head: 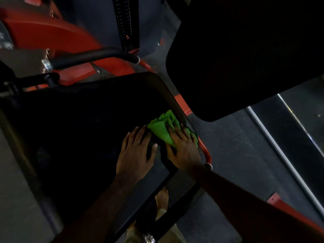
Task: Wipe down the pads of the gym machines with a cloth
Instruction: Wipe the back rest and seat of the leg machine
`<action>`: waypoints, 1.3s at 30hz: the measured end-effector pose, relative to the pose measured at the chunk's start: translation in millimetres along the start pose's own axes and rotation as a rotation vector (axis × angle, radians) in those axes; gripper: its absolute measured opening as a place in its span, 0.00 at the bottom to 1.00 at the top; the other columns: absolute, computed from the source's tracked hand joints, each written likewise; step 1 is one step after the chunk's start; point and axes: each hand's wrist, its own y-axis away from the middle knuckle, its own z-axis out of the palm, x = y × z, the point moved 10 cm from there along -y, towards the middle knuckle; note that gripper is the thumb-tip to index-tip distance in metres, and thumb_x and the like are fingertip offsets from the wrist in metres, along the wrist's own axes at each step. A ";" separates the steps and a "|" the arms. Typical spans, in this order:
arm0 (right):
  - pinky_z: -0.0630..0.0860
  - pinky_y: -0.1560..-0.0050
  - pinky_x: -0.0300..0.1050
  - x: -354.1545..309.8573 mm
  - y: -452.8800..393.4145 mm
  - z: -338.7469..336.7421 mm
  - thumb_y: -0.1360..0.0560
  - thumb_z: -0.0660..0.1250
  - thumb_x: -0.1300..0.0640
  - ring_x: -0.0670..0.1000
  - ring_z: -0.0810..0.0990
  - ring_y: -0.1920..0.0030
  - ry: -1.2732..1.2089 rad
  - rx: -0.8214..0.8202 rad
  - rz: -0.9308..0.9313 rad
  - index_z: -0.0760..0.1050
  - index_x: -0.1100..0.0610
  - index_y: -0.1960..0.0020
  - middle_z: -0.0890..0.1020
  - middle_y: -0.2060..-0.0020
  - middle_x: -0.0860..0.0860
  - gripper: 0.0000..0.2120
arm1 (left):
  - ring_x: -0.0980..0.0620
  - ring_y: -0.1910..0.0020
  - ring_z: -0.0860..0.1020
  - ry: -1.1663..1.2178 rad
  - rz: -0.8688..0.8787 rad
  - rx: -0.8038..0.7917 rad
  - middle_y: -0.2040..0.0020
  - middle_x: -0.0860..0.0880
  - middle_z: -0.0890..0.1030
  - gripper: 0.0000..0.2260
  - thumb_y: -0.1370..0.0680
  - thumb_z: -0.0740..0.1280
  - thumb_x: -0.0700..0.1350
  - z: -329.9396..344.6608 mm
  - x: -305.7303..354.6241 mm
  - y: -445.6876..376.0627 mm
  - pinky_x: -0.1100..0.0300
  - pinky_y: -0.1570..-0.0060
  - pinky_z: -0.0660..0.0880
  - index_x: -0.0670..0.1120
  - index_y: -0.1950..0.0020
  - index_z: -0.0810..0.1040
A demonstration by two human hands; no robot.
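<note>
A bright green cloth (165, 128) lies bunched and folded on the near right edge of a large black seat pad (84, 123) — its folds stand up in soft ridges, and a dark hem shows along the side that hangs toward the pad's edge. The right hand (183, 148) presses flat on the cloth with its fingers straight and slightly spread, covering the cloth's near half, so that only the far folds show beyond the fingertips. The left hand (135, 153) rests palm down on the bare pad just beside the cloth, fingers spread and straight, its fingertips near the cloth's left edge; whether they touch it cannot be told. The pad is dull black with a rounded corner and a paler rim. A second black pad (245, 55) hangs above and to the right, apart from the first. Red frame tubing (206, 151) runs under the pad's right edge, a black padded handle (94, 57) crosses the upper left, and a weight stack (125, 23) stands at the top. Below the pad, on the dark speckled floor (233, 146), a bare foot (162, 199) shows.
</note>
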 end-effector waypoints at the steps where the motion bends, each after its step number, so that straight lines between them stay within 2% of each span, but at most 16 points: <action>1: 0.63 0.26 0.70 15.1 -12.5 -4.1 0.20 0.57 0.40 0.63 0.61 0.20 -0.003 0.014 0.083 0.56 0.46 0.17 0.65 0.20 0.54 0.33 | 0.46 0.22 0.63 -0.003 -0.006 0.002 0.22 0.48 0.68 0.24 0.16 0.57 0.58 0.2 -0.7 0.8 0.47 0.22 0.57 0.48 0.24 0.71; 4: 0.58 0.23 0.69 28.6 -37.3 -0.6 0.18 0.58 0.40 0.65 0.58 0.19 -0.145 0.071 0.455 0.53 0.48 0.16 0.60 0.18 0.55 0.34 | 0.46 0.24 0.66 0.015 -0.038 0.009 0.23 0.49 0.69 0.25 0.18 0.59 0.58 -2.1 -3.5 -5.1 0.46 0.25 0.62 0.49 0.24 0.71; 5: 0.59 0.24 0.69 10.6 -43.4 2.6 0.19 0.58 0.40 0.65 0.58 0.20 -0.120 0.078 0.405 0.53 0.48 0.16 0.60 0.18 0.55 0.34 | 0.45 0.25 0.67 0.024 -0.048 0.020 0.24 0.49 0.70 0.25 0.18 0.60 0.58 -4.3 -5.8 -8.2 0.46 0.27 0.64 0.49 0.24 0.72; 9: 0.68 0.29 0.68 -25.3 -61.2 1.2 0.22 0.60 0.43 0.64 0.67 0.23 0.011 0.071 -0.185 0.63 0.48 0.18 0.68 0.22 0.54 0.33 | 0.45 0.25 0.67 0.024 -0.065 0.075 0.23 0.48 0.69 0.24 0.19 0.64 0.56 -14.6 -14.2 -18.9 0.47 0.28 0.63 0.49 0.25 0.72; 10: 0.69 0.31 0.67 -15.7 -73.1 -3.2 0.22 0.60 0.44 0.63 0.69 0.24 0.022 0.090 -0.208 0.65 0.49 0.19 0.70 0.22 0.54 0.32 | 0.45 0.24 0.66 0.018 -0.078 0.081 0.22 0.48 0.68 0.24 0.19 0.64 0.55 -16.6 -18.9 -21.5 0.48 0.27 0.61 0.50 0.24 0.71; 15: 0.65 0.27 0.70 -25.3 -108.1 -1.6 0.23 0.54 0.41 0.67 0.65 0.23 -0.090 0.147 0.259 0.61 0.48 0.18 0.64 0.19 0.54 0.34 | 0.46 0.22 0.63 -0.001 -0.169 0.092 0.21 0.49 0.66 0.26 0.20 0.61 0.58 -28.7 -46.7 -40.7 0.47 0.23 0.57 0.51 0.24 0.71; 18: 0.62 0.26 0.72 -65.3 -117.2 6.2 0.23 0.58 0.44 0.64 0.62 0.21 -0.083 0.025 -0.094 0.60 0.46 0.18 0.65 0.19 0.53 0.33 | 0.45 0.23 0.64 -0.008 -0.211 0.126 0.21 0.48 0.68 0.26 0.20 0.60 0.58 -44.4 -62.7 -45.9 0.46 0.23 0.58 0.50 0.25 0.73; 20: 0.68 0.29 0.67 -48.8 -135.3 -4.0 0.22 0.59 0.43 0.61 0.67 0.22 0.001 0.071 -0.244 0.65 0.48 0.19 0.71 0.23 0.53 0.32 | 0.45 0.23 0.65 -0.015 -0.233 0.163 0.22 0.48 0.69 0.25 0.21 0.61 0.58 -56.4 -73.0 -42.2 0.47 0.24 0.58 0.50 0.25 0.73; 22: 0.73 0.32 0.64 -22.4 -162.4 -20.1 0.23 0.59 0.42 0.63 0.73 0.27 -0.014 0.184 -0.066 0.70 0.51 0.22 0.74 0.26 0.57 0.31 | 0.45 0.23 0.66 -0.015 -0.275 0.199 0.23 0.48 0.70 0.26 0.21 0.60 0.59 -67.7 -85.7 -33.1 0.47 0.23 0.58 0.50 0.26 0.74; 25: 0.67 0.28 0.65 -55.0 -178.9 -16.3 0.24 0.59 0.44 0.65 0.69 0.26 -0.117 0.222 0.270 0.66 0.50 0.20 0.67 0.21 0.55 0.33 | 0.45 0.23 0.66 -0.025 -0.361 0.236 0.22 0.48 0.69 0.27 0.22 0.60 0.60 -81.2 -114.2 -14.8 0.46 0.23 0.59 0.51 0.25 0.73; 26: 0.64 0.27 0.66 -82.4 -179.8 -11.6 0.24 0.60 0.45 0.66 0.67 0.25 -0.119 0.190 0.221 0.64 0.49 0.19 0.66 0.20 0.54 0.33 | 0.44 0.23 0.66 -0.030 -0.376 0.250 0.22 0.48 0.69 0.27 0.22 0.60 0.60 -85.7 -121.9 -11.1 0.45 0.23 0.60 0.51 0.25 0.73; 28: 0.63 0.26 0.68 -132.4 -179.8 3.2 0.23 0.60 0.45 0.66 0.66 0.24 -0.106 0.119 -0.088 0.64 0.48 0.19 0.68 0.21 0.56 0.33 | 0.43 0.23 0.66 -0.025 -0.416 0.286 0.23 0.47 0.69 0.27 0.22 0.60 0.59 -97.6 -138.7 -4.1 0.44 0.24 0.61 0.50 0.25 0.73; 30: 0.67 0.28 0.67 -139.4 -188.8 2.4 0.22 0.59 0.44 0.64 0.69 0.25 -0.094 0.126 -0.271 0.66 0.49 0.20 0.71 0.23 0.57 0.31 | 0.43 0.24 0.66 -0.006 -0.470 0.344 0.23 0.46 0.69 0.27 0.22 0.62 0.57 -112.2 -154.6 1.7 0.43 0.26 0.63 0.49 0.25 0.73; 33: 0.67 0.28 0.68 -123.2 -208.2 -2.1 0.23 0.59 0.44 0.66 0.69 0.25 -0.134 0.191 -0.004 0.68 0.52 0.21 0.71 0.23 0.57 0.31 | 0.42 0.23 0.65 -0.003 -0.562 0.440 0.23 0.45 0.69 0.27 0.22 0.63 0.56 -132.4 -183.0 20.4 0.43 0.26 0.63 0.48 0.25 0.72; 35: 0.64 0.26 0.67 -153.4 -200.3 4.6 0.24 0.61 0.45 0.66 0.67 0.24 -0.153 0.186 0.091 0.68 0.51 0.21 0.69 0.22 0.56 0.32 | 0.42 0.22 0.64 0.005 -0.620 0.484 0.22 0.45 0.68 0.28 0.22 0.63 0.55 -140.0 -202.1 36.4 0.43 0.26 0.62 0.47 0.24 0.71; 39: 0.69 0.30 0.59 -238.0 -163.0 9.3 0.24 0.63 0.46 0.60 0.71 0.27 -0.080 0.112 -0.537 0.67 0.47 0.20 0.72 0.24 0.52 0.32 | 0.41 0.23 0.64 0.048 -0.699 0.530 0.21 0.44 0.66 0.30 0.22 0.64 0.55 -141.3 -220.7 59.3 0.41 0.27 0.63 0.46 0.22 0.68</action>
